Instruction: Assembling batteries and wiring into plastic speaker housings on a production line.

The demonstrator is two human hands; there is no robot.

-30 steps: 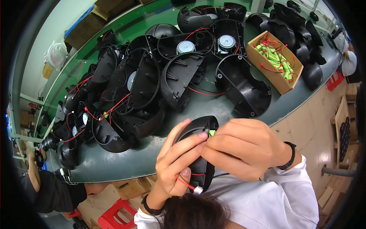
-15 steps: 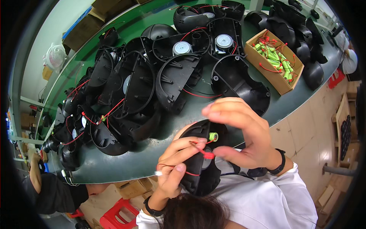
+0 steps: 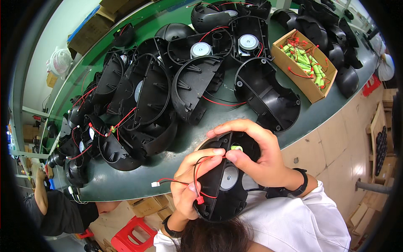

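Observation:
Close to my body, a round black plastic housing point(image 3: 226, 206) is held tilted between both hands. A grey speaker disc point(image 3: 229, 178) and a green battery cell point(image 3: 236, 148) sit inside it. My left hand point(image 3: 191, 180) is closed at the housing's left side, with red and black wires running over and between its fingers. A red connector point(image 3: 200, 200) hangs by the left thumb, and a white plug point(image 3: 155, 184) sticks out to the left. My right hand point(image 3: 262, 155) curls over the far rim, its thumb pressed near the battery and wires by the left fingertips.
Several black housing shells point(image 3: 197, 88), some with speakers and red wires, crowd the green table point(image 3: 126, 182). A cardboard box point(image 3: 308, 90) of green battery cells stands at the right. A red stool point(image 3: 133, 235) and another person point(image 3: 54, 210) are at lower left.
My right hand has come down from above the housing and closed on its rim. The red connector has dropped from between the hands to beside my left thumb. The speaker disc shows more fully.

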